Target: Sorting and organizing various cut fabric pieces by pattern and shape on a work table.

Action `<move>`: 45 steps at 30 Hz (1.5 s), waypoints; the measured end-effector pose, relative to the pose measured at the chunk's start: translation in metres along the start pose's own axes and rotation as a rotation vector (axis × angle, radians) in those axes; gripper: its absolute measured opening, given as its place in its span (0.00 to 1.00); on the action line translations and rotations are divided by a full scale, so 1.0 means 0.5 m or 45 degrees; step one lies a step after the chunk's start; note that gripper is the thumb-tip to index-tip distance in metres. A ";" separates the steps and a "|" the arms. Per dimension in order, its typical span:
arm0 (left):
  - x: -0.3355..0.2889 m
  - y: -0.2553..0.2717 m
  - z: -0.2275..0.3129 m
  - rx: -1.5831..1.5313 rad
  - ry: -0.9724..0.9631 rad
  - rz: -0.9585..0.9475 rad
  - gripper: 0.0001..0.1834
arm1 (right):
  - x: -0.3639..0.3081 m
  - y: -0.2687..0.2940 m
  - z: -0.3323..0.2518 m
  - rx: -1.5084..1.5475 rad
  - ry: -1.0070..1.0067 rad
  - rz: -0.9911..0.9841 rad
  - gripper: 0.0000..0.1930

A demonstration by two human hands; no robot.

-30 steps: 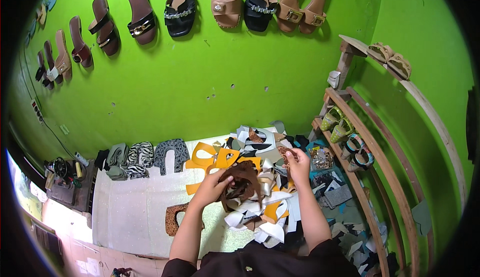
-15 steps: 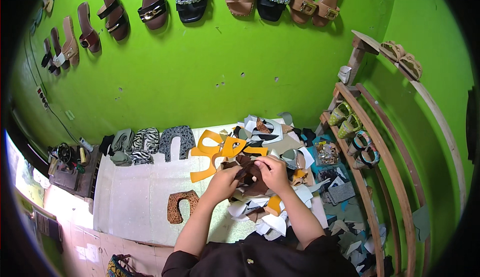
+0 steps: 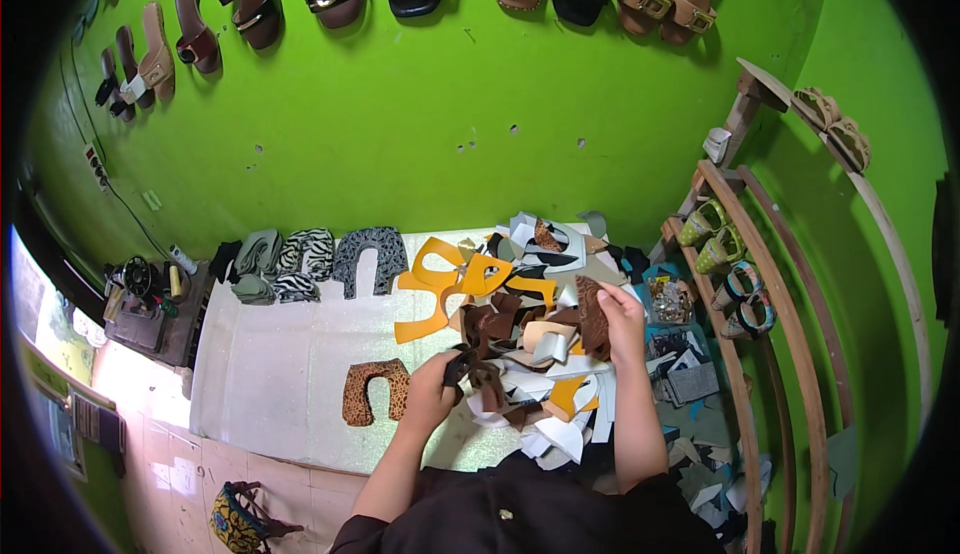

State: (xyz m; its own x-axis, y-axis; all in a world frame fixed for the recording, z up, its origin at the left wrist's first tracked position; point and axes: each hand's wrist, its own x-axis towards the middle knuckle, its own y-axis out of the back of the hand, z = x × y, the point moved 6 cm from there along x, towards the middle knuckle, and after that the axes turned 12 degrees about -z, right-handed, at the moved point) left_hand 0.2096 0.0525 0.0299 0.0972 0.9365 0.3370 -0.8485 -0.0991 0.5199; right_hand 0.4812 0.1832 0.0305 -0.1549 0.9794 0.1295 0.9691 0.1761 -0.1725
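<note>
Left hand (image 3: 430,396) grips dark scrap (image 3: 457,366); right hand (image 3: 624,320) pinches brown piece (image 3: 591,319).
Pile (image 3: 562,436) lies between; yellow cutouts (image 3: 427,328) overlap its left; rack (image 3: 806,384) stands right.

held scrap (image 3: 590,316): brown; U-piece (image 3: 357,394): tan-and-black leopard spots; folded stack (image 3: 318,244): black/white zebra stripes; cut-out sheet (image 3: 418,331): yellow-orange; wall (image 3: 400,134): green

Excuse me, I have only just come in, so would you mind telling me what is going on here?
A person is handling material at a white table. The left hand holds a dark piece, and the right hand holds up a brown piece, apart from it. Around and between them lies a heap of mixed scraps. A leopard-print U-shaped piece lies left of the left hand, with zebra-print pieces near the wall.
</note>
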 end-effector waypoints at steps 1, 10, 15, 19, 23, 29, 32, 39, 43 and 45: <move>0.000 -0.001 -0.001 -0.004 0.005 -0.002 0.19 | -0.005 -0.016 -0.005 -0.017 -0.027 -0.065 0.13; -0.003 0.014 0.021 -0.015 -0.170 0.007 0.19 | -0.064 -0.142 -0.100 -0.985 0.323 -0.166 0.27; -0.008 0.031 0.052 0.160 -0.418 -0.039 0.18 | -0.133 -0.302 -0.105 -1.097 0.384 -1.063 0.37; -0.003 0.040 0.050 -0.003 -0.378 -0.130 0.18 | -0.133 -0.315 -0.043 -0.891 0.049 -1.388 0.32; 0.013 0.047 0.018 -0.183 -0.068 -0.165 0.15 | -0.108 -0.287 -0.022 -0.698 -0.101 -1.103 0.13; 0.035 0.024 -0.012 -0.723 0.155 -0.220 0.10 | -0.089 -0.161 0.006 -0.646 0.020 -0.361 0.08; 0.066 0.011 -0.011 -1.382 0.400 -0.217 0.03 | -0.105 -0.111 0.033 -0.405 0.037 -0.005 0.19; 0.108 -0.068 0.009 -1.984 0.654 -0.179 0.05 | -0.198 -0.238 0.084 -0.472 0.189 -0.219 0.38; 0.094 -0.053 -0.030 -1.960 0.591 -0.070 0.05 | -0.195 -0.208 0.127 -0.244 -0.153 -0.355 0.25; 0.077 -0.002 -0.053 -1.406 0.546 -0.030 0.05 | -0.205 -0.190 0.101 -0.179 -0.313 -0.328 0.11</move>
State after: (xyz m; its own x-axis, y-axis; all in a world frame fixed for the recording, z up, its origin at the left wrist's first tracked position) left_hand 0.2002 0.0974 0.0216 0.1146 0.9914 -0.0639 -0.8588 0.0665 -0.5080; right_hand 0.3953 0.0713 -0.0156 -0.4217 0.9023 -0.0897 0.9066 0.4211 -0.0270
